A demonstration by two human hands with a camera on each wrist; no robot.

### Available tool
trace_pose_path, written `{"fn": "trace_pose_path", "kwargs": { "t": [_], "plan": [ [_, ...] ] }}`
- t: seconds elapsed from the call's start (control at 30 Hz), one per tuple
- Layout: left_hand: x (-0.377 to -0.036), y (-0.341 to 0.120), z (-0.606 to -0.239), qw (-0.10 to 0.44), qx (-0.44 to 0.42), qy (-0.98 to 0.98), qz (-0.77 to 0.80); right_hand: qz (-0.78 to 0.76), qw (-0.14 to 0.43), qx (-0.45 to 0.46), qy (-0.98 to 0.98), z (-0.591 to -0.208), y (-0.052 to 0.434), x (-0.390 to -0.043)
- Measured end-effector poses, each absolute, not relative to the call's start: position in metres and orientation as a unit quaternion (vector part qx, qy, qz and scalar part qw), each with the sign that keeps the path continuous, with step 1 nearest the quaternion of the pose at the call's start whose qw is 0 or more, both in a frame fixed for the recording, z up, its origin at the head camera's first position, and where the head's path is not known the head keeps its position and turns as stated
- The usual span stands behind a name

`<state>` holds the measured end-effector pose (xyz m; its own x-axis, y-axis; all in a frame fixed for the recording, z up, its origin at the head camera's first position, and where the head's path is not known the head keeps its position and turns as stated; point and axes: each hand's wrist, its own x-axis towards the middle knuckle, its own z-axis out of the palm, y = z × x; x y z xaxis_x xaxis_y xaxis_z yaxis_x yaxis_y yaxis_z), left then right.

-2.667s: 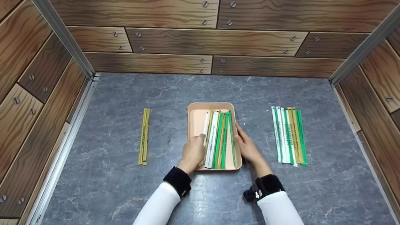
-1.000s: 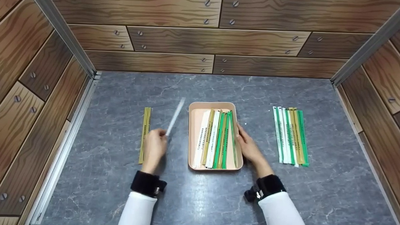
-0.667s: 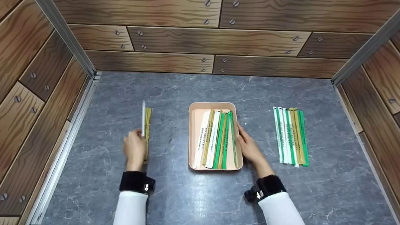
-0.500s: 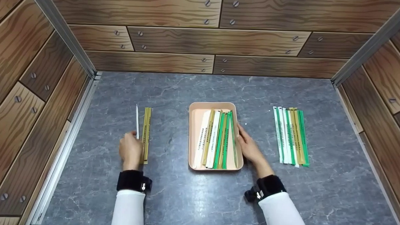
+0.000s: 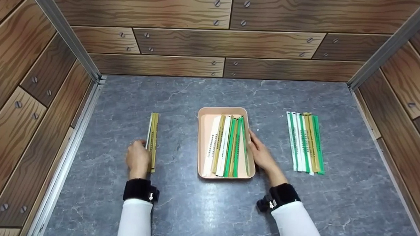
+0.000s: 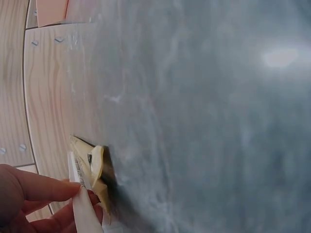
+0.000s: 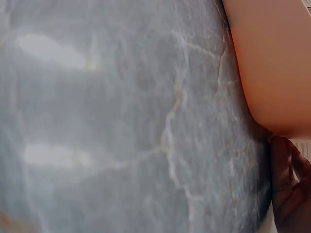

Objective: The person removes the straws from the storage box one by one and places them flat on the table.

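My left hand (image 5: pixel 138 156) pinches a white paper-wrapped straw (image 6: pixel 82 206) between thumb and fingers, beside two gold wrapped straws (image 5: pixel 154 140) on the left of the table. In the left wrist view the white straw lies against the gold wrappers (image 6: pixel 97 162); in the head view the hand hides its near part. My right hand (image 5: pixel 263 155) rests with fairly straight fingers against the right side of a pink tray (image 5: pixel 203 142). In the right wrist view, those fingers (image 7: pixel 282 165) touch the tray's wall (image 7: pixel 277 63). White, gold and green wrapped straws (image 5: pixel 226 146) lie lengthwise in the tray.
A row of white, green and gold wrapped straws (image 5: pixel 305 144) lies on the grey marbled table (image 5: pixel 179 200) at the right. Wood-patterned walls (image 5: pixel 184 42) enclose the table at the back and both sides, with metal rails (image 5: pixel 68 32) in the corners.
My left hand has carried a white straw from the tray leftward to the gold straws and lowered it alongside their left edge. The right hand stays at the tray.
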<state>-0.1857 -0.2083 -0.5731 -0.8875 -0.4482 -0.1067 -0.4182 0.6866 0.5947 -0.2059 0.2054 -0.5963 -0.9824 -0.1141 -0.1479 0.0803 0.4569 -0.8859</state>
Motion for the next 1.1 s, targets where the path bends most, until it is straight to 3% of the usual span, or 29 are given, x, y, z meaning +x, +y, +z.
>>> {"fn": "trace_pose_path", "kwargs": {
  "t": [0.47, 0.63, 0.87, 1.1],
  "plan": [
    [-0.185, -0.205, -0.571, 0.001, 0.236, -0.924, -0.300, -0.513, 0.090, -0.014, 0.854, -0.595, 0.205, -0.205],
    [-0.183, -0.197, -0.569, 0.024, 0.227, -0.931, -0.286, -0.517, 0.089, -0.016, 0.851, -0.595, 0.205, -0.206],
    [-0.179, -0.162, -0.549, 0.092, 0.144, -0.942, -0.288, -0.516, 0.091, -0.018, 0.851, -0.596, 0.206, -0.206],
    [-0.174, -0.110, -0.527, 0.084, 0.026, -0.950, -0.300, -0.522, 0.087, -0.015, 0.848, -0.598, 0.206, -0.207]
  ]
}}
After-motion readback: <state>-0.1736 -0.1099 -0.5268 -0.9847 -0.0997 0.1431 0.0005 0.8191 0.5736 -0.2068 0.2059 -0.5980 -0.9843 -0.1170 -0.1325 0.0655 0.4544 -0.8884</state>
